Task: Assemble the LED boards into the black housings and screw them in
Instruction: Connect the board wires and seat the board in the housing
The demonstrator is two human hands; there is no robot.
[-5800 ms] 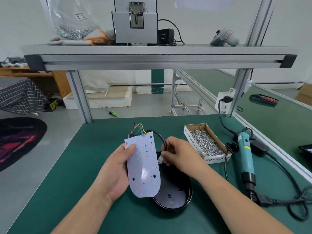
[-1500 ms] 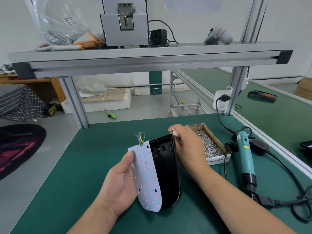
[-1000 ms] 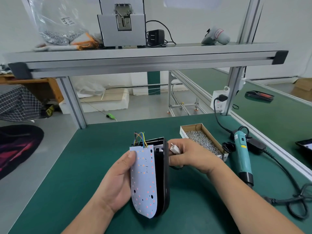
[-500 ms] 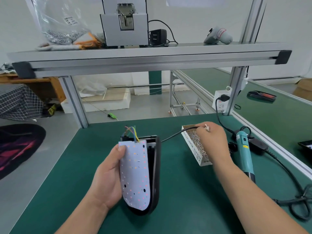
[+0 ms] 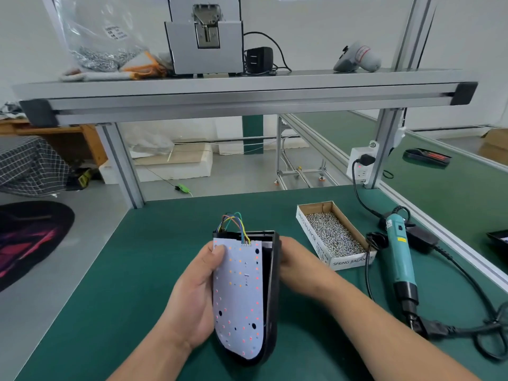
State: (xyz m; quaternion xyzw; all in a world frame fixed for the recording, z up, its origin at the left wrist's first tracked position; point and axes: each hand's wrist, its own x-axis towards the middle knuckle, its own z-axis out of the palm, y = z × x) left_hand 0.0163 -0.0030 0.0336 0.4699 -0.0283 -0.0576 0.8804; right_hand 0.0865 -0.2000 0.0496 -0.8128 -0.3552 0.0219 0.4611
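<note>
At lower centre of the frame, the LED board (image 5: pixel 239 298) stands on edge inside the tilted black housing (image 5: pixel 273 284), above the green table (image 5: pixel 132 270). The left hand (image 5: pixel 192 295) pinches the board's left edge, thumb (image 5: pixel 218 253) on its face. The right hand (image 5: pixel 294 262) touches the housing's right side; its fingers are hidden, so their grip cannot be told. To the right lie 1 screw box (image 5: pixel 313 239) and 1 teal electric screwdriver (image 5: pixel 400 257).

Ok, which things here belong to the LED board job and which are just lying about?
For the job: white LED board, black plastic housing, cardboard box of silver screws, teal electric screwdriver.
Lying about: clear plastic bag, black plug adapter.
</note>
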